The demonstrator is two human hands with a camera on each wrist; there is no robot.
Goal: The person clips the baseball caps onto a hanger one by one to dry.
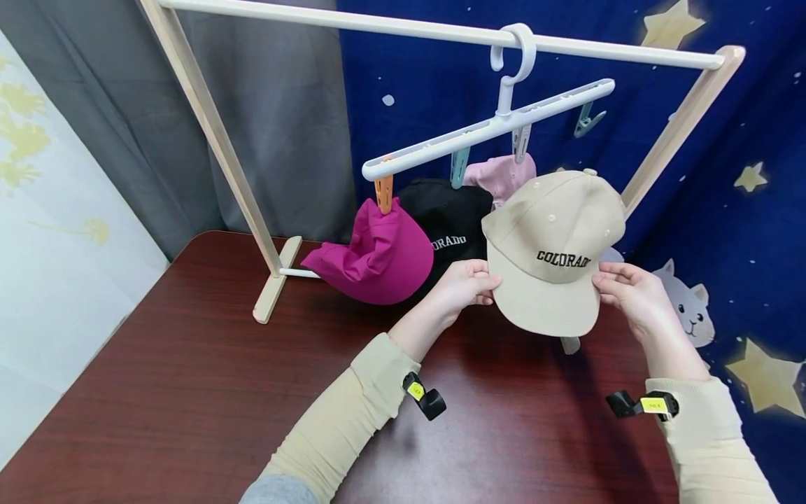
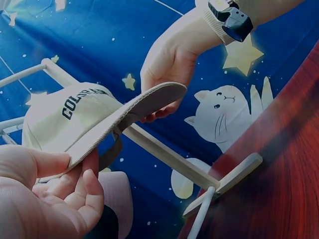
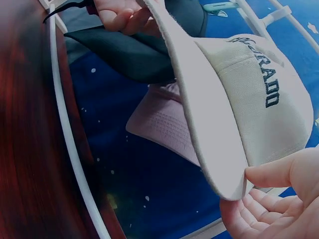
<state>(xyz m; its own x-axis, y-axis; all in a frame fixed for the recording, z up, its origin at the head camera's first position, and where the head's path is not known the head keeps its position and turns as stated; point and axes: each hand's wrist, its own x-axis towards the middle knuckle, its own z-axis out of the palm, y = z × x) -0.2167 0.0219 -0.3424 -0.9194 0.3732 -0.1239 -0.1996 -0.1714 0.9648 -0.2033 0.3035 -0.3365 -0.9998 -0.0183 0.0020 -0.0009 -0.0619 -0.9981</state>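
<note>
A beige baseball cap (image 1: 560, 224) with COLORADO lettering is held up facing me, brim down. My left hand (image 1: 464, 285) pinches one side of its brim between thumb and fingers. On the opposite side of the brim, my right hand (image 1: 634, 297) pinches likewise, thumb on top in the right wrist view. Above the cap is a white clip hanger (image 1: 504, 124). Its orange clip (image 1: 384, 194) bears a magenta cap (image 1: 393, 255), a teal clip (image 1: 460, 168) is over a black cap (image 1: 448, 210), and a grey clip (image 1: 520, 143) holds a pink cap (image 1: 500, 175). A green clip (image 1: 588, 122) at the right end holds nothing.
The hanger hooks over the top rod (image 1: 378, 24) of a wooden rack standing on the dark red table (image 1: 239, 392). The rack's right post (image 1: 683, 126) rises behind the beige cap. Grey and blue curtains (image 1: 768, 231) hang behind.
</note>
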